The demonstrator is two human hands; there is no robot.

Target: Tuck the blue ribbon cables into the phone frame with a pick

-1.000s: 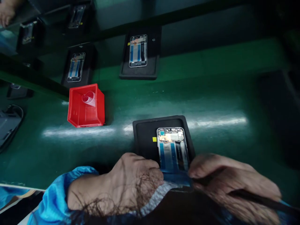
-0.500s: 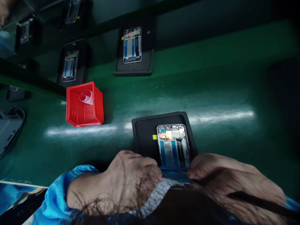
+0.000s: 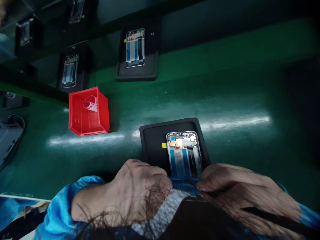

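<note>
Hands: left hand [image 3: 135, 190] and right hand [image 3: 240, 193] meet at the near end of a phone [image 3: 184, 154], one on each side, as if steadying it.
Left fingers: curled under the hand, tips hidden; I cannot tell whether they pinch anything.
Right fingers: pressed together around a dark thin tool [image 3: 277, 216], its tip toward the phone's near edge.
Phone: open, backless, lying flat in a black tray [image 3: 152, 140] that keeps it seated on the table [image 3: 225, 100].
Sleeve: blue [image 3: 58, 206], on the left wrist.
Bin: red [image 3: 88, 111], left of the tray, holding a curled white strip [image 3: 91, 103].
Far trays: two more [image 3: 137, 53] [image 3: 70, 70], each carrying an open phone, apparently spaced along a line.
</note>
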